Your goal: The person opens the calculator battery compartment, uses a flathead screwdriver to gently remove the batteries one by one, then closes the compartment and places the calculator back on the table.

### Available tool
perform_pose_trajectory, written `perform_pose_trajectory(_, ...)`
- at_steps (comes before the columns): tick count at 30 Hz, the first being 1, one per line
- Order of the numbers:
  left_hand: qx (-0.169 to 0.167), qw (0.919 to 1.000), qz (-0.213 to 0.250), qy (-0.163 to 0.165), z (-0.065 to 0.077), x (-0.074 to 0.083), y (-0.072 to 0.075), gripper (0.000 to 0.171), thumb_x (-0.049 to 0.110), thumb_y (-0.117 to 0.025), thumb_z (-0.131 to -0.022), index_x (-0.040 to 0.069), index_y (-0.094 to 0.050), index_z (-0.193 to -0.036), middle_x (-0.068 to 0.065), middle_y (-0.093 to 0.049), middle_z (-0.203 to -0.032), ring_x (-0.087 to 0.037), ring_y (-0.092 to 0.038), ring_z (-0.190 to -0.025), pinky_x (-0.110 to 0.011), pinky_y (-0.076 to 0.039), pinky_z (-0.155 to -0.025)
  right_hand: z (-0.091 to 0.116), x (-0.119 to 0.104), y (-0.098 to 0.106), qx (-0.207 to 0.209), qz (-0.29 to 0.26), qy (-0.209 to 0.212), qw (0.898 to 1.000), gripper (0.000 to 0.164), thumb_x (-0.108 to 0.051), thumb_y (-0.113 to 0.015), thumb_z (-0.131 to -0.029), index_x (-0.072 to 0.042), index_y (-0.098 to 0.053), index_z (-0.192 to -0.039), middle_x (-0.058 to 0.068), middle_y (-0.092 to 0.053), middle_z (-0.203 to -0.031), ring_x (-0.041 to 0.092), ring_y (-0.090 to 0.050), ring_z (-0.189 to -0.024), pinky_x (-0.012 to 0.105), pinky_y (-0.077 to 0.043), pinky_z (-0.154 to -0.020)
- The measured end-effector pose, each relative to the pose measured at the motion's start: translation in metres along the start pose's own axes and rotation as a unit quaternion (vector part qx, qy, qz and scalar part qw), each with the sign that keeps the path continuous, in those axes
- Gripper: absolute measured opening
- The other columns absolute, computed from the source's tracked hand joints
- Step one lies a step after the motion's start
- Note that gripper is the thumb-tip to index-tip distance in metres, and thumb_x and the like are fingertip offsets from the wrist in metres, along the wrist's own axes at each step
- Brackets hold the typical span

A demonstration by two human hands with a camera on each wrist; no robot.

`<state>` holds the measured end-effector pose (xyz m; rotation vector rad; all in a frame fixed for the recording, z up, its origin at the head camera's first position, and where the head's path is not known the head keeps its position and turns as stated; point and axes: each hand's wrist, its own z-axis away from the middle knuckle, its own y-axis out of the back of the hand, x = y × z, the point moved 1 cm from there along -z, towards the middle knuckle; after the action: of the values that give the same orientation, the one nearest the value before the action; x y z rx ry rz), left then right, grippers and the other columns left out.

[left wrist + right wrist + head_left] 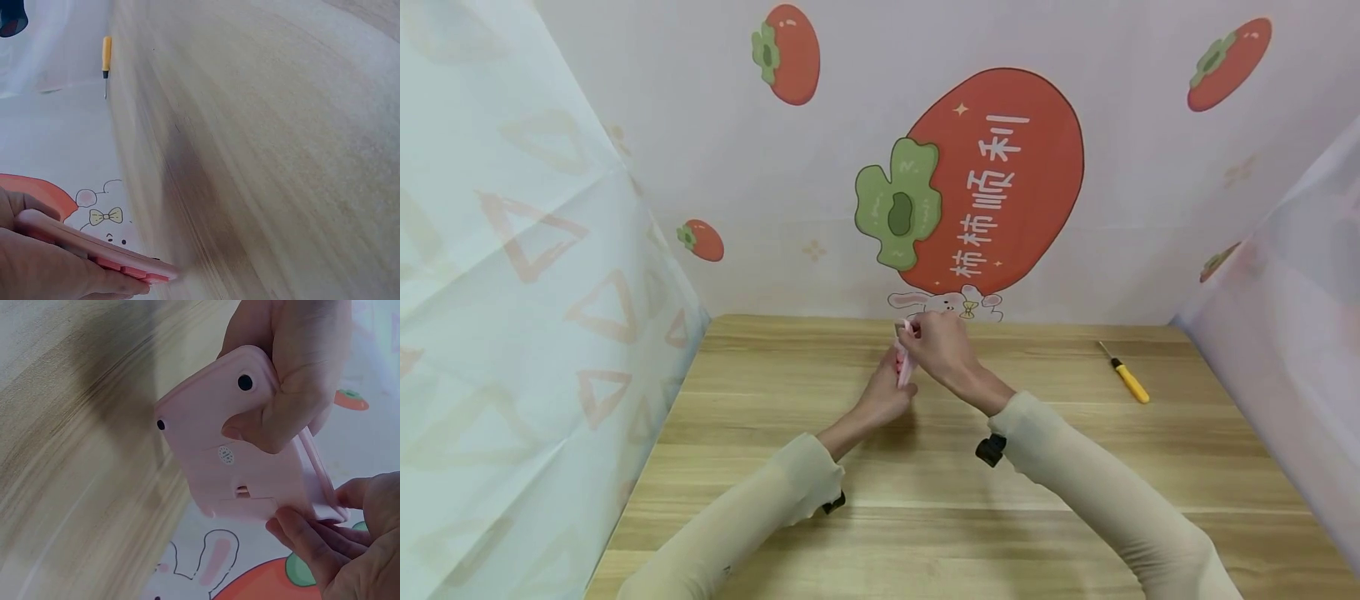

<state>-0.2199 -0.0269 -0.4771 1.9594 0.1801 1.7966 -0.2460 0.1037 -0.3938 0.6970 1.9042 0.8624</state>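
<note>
A pink calculator (906, 367) is held up on edge near the back of the table. My left hand (886, 396) grips its lower part; in the right wrist view that hand's thumb (250, 428) lies across the back of the case. The fingers of my right hand (350, 540) pinch the other end, close to the battery cover. Two black rubber feet and a small round label show on the calculator's back (206, 431). In the left wrist view, pinkish-red keys (134, 272) line its front, partly covered by the left hand (44, 262).
A screwdriver (1129, 382) with a yellow handle lies on the wooden table (925, 533) at the right. Behind the table stands a white backdrop (700, 125) printed with persimmons. Patterned sheets hang along the left and right sides.
</note>
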Motion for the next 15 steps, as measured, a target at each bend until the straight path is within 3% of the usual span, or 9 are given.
perform_pose_trajectory(11,-0.003,0.9997,0.017,-0.016,0.0014,0.0003,-0.0009,0.078,-0.008,-0.054,-0.094,0.002,-0.025,-0.166,-0.023,-0.048,-0.159,-0.034,-0.046,-0.147,-0.054,-0.041,-0.12,-0.0003,-0.0016,0.0004,0.007,0.017,0.002,1.0,0.03,-0.017,-0.072,-0.099,-0.008,-0.068,-0.071,-0.001,-0.051,-0.053,0.011,-0.041,-0.045,0.023,-0.028,-0.043)
perform_pose_trajectory(15,0.001,0.9997,0.017,-0.019,0.0019,0.0002,0.0,0.078,-0.008,-0.053,-0.094,0.002,-0.025,-0.167,-0.022,-0.048,-0.159,-0.033,-0.046,-0.146,-0.052,-0.041,-0.12,-0.0004,-0.0013,0.0003,0.013,0.021,0.011,1.0,0.027,-0.019,-0.073,-0.099,-0.007,-0.074,-0.075,0.001,-0.065,-0.06,0.01,-0.049,-0.048,0.022,-0.035,-0.044)
